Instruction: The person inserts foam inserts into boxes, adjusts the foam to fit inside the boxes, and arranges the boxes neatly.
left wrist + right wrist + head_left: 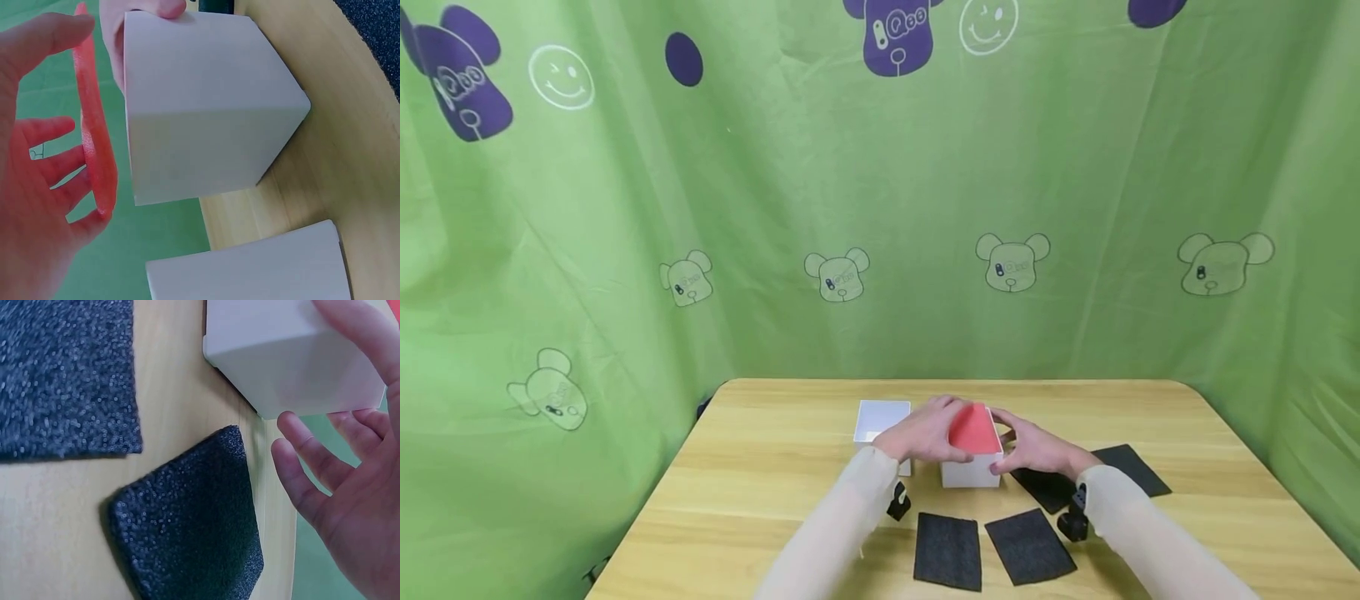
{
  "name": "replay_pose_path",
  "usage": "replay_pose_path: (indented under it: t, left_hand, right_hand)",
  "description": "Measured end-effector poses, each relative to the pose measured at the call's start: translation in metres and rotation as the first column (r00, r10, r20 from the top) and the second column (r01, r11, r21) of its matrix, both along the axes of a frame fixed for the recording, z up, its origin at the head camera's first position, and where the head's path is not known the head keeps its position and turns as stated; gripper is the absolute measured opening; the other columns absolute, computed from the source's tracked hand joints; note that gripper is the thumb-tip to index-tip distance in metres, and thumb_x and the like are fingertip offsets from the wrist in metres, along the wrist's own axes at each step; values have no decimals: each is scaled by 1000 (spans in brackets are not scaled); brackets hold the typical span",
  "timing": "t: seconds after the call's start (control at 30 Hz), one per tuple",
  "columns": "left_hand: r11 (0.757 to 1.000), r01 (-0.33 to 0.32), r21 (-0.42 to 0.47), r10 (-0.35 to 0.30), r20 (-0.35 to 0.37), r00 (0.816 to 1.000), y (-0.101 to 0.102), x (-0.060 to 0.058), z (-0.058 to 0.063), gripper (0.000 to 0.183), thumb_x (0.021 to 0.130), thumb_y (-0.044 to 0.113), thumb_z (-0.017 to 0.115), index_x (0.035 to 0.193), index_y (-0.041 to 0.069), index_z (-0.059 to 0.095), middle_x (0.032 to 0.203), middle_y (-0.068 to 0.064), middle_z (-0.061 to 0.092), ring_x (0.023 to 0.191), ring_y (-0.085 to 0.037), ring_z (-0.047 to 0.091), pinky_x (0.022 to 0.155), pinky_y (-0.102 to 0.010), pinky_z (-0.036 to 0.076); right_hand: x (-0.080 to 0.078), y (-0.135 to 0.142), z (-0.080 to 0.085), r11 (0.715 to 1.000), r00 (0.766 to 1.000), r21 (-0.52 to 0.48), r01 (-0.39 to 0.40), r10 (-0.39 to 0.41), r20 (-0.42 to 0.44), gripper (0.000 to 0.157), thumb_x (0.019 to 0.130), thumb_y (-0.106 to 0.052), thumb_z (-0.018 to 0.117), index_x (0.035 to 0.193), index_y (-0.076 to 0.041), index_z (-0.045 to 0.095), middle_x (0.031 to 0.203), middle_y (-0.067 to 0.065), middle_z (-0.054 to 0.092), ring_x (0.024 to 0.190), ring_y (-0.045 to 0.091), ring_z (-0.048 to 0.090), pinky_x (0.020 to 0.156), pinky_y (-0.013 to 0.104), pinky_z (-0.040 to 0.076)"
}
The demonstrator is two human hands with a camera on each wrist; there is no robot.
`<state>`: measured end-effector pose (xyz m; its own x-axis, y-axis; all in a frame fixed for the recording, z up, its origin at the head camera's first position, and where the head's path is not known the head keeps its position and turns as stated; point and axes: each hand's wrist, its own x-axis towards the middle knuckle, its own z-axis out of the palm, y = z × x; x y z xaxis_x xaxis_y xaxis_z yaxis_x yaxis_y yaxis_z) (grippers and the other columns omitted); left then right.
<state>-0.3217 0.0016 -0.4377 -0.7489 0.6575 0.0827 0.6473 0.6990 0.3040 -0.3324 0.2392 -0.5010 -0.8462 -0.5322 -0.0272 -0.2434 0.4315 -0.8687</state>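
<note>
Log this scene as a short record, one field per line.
Left grip: holds red piece just above white box
Right grip: thumb and fingers on white box
Second box: white, open-topped, left of white box, apart from it
Black squares: four; two in front, two toward the right
Surface: wooden table
Backdrop: patterned green curtain

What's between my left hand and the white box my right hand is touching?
A thin red piece; the left wrist view shows it between the left hand and that box.
</note>
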Motion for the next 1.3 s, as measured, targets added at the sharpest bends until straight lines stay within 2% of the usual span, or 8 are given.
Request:
replay_pose_path:
  t: [0.1,0.43,0.63,0.87,1.13,1.3]
  left_hand:
    - [1000,-10,10,9,9,1000,0,-2,0,82,75,44,75,143,18,38,140,2,42,117,-12,44,80,-22,45]
    - [999,-17,-36,17,-4,1000,6,-5,-5,83,75,45,75,145,19,37,143,-1,40,124,-16,41,92,-29,42]
    - [999,-5,-34,4,-21,1000,11,-6,-4,81,75,43,75,143,18,40,141,0,42,125,-16,40,93,-28,41]
    - [999,-7,-47,7,-1,1000,14,-9,-6,80,76,43,74,144,18,39,141,1,42,125,-15,39,94,-27,39]
    - [999,-9,-42,9,-15,1000,18,-13,-10,80,77,45,73,143,17,40,139,-2,44,121,-15,42,94,-27,39]
    - [999,-16,-38,16,-3,1000,19,-15,-14,79,77,49,72,143,18,40,140,-1,42,120,-14,42,94,-27,39]
  right_hand:
    - [-1,0,2,1000,1000,-1,-2,2,-1,104,72,-17,82,149,-2,14,148,24,22,113,37,49,78,37,53]
    - [1,0,1,1000,1000,27,-2,2,-13,107,71,-16,83,149,-2,13,149,25,21,113,37,48,76,34,53]
    - [0,-1,3,1000,1000,10,-12,13,-22,106,71,-14,83,150,-2,13,147,25,24,111,38,49,75,35,53]
    - [1,-1,3,999,1000,-21,-27,27,-14,103,72,-11,82,150,-3,14,148,25,22,112,40,48,75,37,53]
    - [0,0,2,1000,999,15,-20,21,-30,105,72,-16,83,150,-1,13,149,27,18,115,42,46,77,36,53]
    - [0,0,3,1000,1000,18,-14,14,-10,108,72,-19,83,150,-3,11,150,25,19,116,40,46,78,36,53]
